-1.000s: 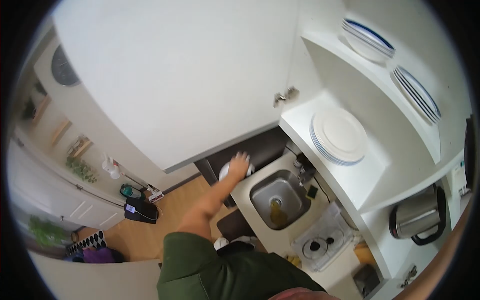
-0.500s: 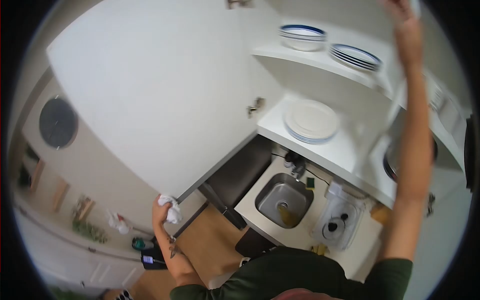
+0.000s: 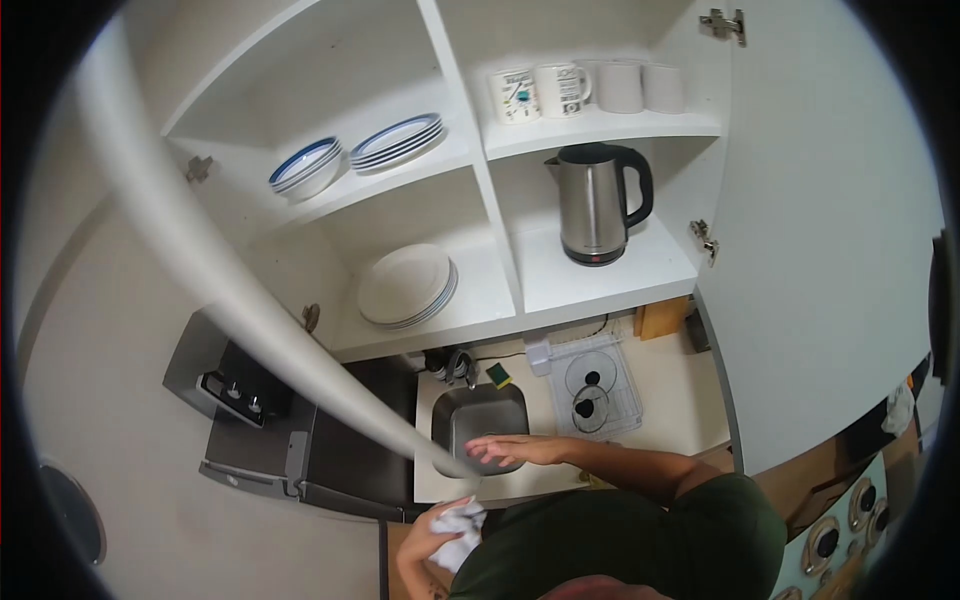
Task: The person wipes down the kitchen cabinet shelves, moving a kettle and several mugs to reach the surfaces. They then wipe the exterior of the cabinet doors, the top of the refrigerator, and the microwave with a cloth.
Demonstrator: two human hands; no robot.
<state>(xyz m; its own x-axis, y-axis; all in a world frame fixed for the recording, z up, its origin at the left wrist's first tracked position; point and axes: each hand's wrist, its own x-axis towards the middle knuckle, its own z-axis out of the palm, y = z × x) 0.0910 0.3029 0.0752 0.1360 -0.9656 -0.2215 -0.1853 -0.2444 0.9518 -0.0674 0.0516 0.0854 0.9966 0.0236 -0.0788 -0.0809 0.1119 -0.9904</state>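
My left hand is wrapped round a crumpled white cloth, low in front of my body. My right hand reaches across above the metal sink, its fingers stretched out and nothing in them. Between my hands ends the lower corner of the white left cabinet door, seen edge-on and blurred. Behind it the cabinet stands open, with striped bowls, striped plates and a stack of large plates.
Mugs line the upper right shelf above a steel kettle. The right door hangs open. On the counter are a sponge and a dish rack with glass lids. A dark fridge stands left, a stove right.
My view has turned rightward. The right hand has come down from high at the shelves to above the sink. The left door has swung edge-on, and the left hand with the cloth is nearer my body.
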